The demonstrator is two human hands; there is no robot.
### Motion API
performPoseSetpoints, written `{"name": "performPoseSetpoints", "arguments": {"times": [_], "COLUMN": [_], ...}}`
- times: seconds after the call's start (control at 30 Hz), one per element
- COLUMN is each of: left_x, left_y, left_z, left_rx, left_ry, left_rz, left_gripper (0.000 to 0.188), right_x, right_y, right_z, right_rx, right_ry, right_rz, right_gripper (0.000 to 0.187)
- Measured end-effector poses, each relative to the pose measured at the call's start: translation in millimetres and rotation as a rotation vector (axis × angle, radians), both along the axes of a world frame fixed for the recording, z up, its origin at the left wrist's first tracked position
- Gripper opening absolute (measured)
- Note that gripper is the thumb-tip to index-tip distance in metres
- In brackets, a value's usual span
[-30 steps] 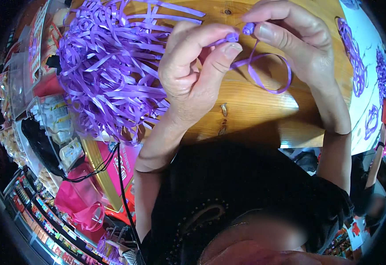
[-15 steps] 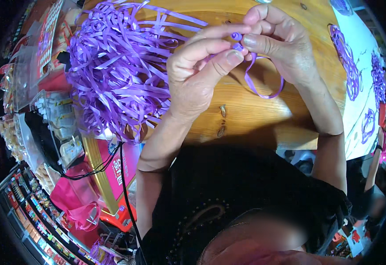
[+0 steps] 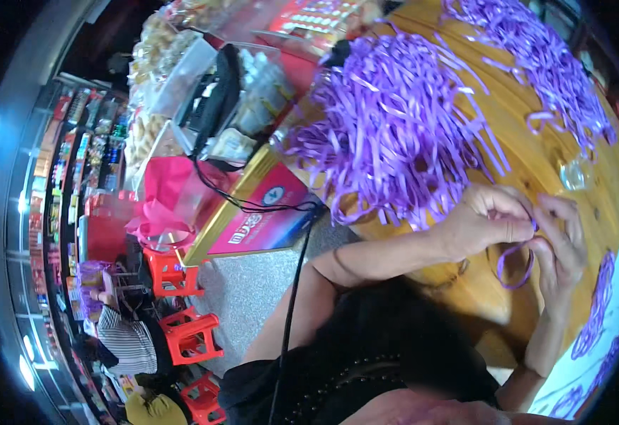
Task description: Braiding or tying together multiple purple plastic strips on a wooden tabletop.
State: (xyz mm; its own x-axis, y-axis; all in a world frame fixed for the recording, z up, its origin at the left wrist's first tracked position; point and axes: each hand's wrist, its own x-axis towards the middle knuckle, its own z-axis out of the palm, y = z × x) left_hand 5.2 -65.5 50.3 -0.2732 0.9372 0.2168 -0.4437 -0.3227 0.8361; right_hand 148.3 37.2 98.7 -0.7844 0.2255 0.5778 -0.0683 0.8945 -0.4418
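Note:
A narrow purple ribbon (image 3: pixel 501 272) hangs in a small loop below my two hands, which meet over the right side of a wooden table (image 3: pixel 437 273). My left hand (image 3: pixel 492 218) pinches the ribbon between thumb and fingers. From the other side, my right hand (image 3: pixel 563 244) is closed on the same ribbon with thumb and fingertips. Fingers hide most of the spot where the hands meet. To the left of my hands lies a big tangled heap of purple ribbons (image 3: pixel 398 131), some strands fanning toward me.
Another ribbon heap (image 3: pixel 539 71) covers the table's far right. A clear glass-like object (image 3: pixel 576 173) stands nearby. Ribbon bundles (image 3: pixel 595 312) lie on a white surface at right. Left are a gold-edged counter (image 3: pixel 242 202), a black cable (image 3: pixel 296 283), red stools (image 3: pixel 190 336) and a seated person (image 3: pixel 128 340).
The view has swung left, so the shelves, stools and another person now show. My hands appear lower and farther right in the picture, both still on the ribbon.

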Motion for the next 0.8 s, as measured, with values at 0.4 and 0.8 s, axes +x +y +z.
{"name": "performPoseSetpoints", "arguments": {"times": [0.4,0.8], "left_x": [2,-6], "left_y": [-1,24], "left_z": [25,0], "left_rx": [-0.117,-0.117], "left_ry": [0.285,-0.275], "left_rz": [-0.099,0.129], "left_gripper": [0.013,0.011], "right_x": [12,33], "right_y": [7,15], "right_z": [7,-7], "right_rx": [-0.277,-0.882], "right_ry": [0.004,0.306], "right_rz": [0.147,0.118], "right_gripper": [0.020,0.015]}}
